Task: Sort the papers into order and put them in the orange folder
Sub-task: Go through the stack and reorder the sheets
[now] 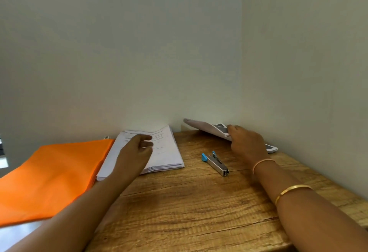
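An orange folder point(53, 174) lies flat at the left, hanging over the table's left edge. Right beside it sits a thick stack of white printed papers point(165, 152). My left hand point(137, 152) hovers over that stack with its fingers loosely curled and apart, holding nothing. At the back right, near the wall corner, my right hand point(246, 142) grips a bundle of papers point(207, 127) and lifts its left end off the table. More sheets point(271, 148) lie under that hand.
A silver stapler with blue ends point(216, 163) lies on the wooden table point(189, 212) between my hands. Walls close the table at the back and right. A small object point(107, 137) peeks out behind the folder.
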Demonstrator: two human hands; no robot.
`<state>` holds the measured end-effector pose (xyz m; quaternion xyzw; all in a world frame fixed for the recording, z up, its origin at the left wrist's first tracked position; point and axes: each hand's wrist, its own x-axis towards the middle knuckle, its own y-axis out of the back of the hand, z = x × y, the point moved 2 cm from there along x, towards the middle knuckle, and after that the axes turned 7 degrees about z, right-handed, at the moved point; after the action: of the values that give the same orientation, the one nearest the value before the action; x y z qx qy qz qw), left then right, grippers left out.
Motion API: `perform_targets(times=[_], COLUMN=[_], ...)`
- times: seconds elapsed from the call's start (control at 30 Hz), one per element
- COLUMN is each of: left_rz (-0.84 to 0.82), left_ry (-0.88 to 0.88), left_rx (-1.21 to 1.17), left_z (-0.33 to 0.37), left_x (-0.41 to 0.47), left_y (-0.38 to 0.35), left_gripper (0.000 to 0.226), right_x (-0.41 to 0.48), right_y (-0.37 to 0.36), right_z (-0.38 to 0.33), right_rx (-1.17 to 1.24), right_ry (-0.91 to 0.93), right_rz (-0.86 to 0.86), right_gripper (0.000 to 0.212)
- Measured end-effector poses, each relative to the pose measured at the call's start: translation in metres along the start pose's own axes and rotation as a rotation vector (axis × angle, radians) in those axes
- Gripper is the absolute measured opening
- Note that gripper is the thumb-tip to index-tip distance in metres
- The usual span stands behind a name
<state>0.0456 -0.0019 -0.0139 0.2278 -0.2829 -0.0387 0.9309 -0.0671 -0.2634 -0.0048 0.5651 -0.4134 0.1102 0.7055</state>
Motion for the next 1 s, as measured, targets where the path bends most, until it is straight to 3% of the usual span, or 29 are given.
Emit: perform_targets(times=[0.13,0.27,0.4,0.57,0.7,0.83,1.0], left_rz=[-0.170,-0.307,-0.461,-0.471,-0.404,-0.374,-0.358], left_ry=[0.326,0.440,0.652,0.815,0.781,0.687,0.484], left_rx=[-0.319,-0.492,-0.624,-0.895,-0.834,-0.774,-0.813], left_z=[0.028,0.064,0.086,0.108,0.110,0.114,0.109], left_x=[0.008,0.014,0.021,0.034,0.041,0.039,0.043], left_y=[-0.038,-0.083,-0.117,-0.148,-0.166,-0.181,-0.193], left_gripper=[0.038,0.050,0.040,0.014,0.019,0.021,0.047], right_x=[0.000,0.001,-0.001,0.001,0.002,-0.001,-0.001], right_y=[-0.001,-0.004,-0.004,-0.009,-0.018,-0.022,-0.012], right_z=[-0.004,-0.001,-0.002,-0.005,-0.003,0.007,0.011], right_rx=[0.032,0.062,0.109,0.155,0.151,0.160,0.214], right_ry=[0.038,0.031,0.031,0.100,0.057,-0.120,-0.188], right_rz=[-0.050,-0.030,0.019,0.105,0.149,0.108,0.090], right_gripper=[0.032,0.031,0.032,0.030,0.036,0.049,0.035])
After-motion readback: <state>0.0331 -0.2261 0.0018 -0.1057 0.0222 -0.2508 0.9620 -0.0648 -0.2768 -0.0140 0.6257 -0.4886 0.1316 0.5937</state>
